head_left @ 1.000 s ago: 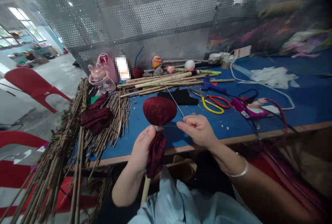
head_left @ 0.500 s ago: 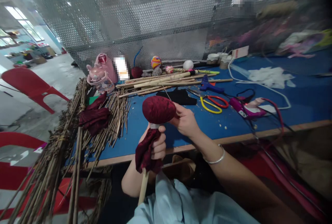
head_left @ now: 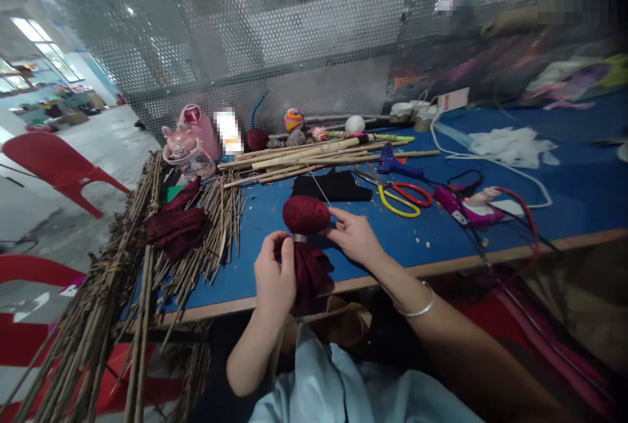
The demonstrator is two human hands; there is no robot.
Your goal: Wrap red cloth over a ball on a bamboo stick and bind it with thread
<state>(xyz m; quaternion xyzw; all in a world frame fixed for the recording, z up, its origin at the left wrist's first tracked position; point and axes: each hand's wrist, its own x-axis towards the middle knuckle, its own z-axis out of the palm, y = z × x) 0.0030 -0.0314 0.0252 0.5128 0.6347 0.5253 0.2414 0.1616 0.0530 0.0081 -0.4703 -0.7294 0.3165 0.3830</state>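
A dark red cloth-covered ball is up in front of me over the table's front edge. A pale grey band of thread is wound round its neck, and loose dark red cloth hangs below. My left hand is closed at the neck, thumb and fingers pinching beside the band. To the right of the ball, my right hand is closed in a pinch, with a thin thread running from the back of the table to its fingertips. The stick under the cloth is hidden.
Scissors, a blue glue gun and black cloth lie beyond my hands. Bundled twigs and more dark red cloth are at left. A magenta device with cables sits at right; thin sticks lie behind.
My left hand has shifted from gripping the cloth below the neck to pinching at the band's left side. The ball has turned and moved slightly lower, and the cloth now hangs further right.
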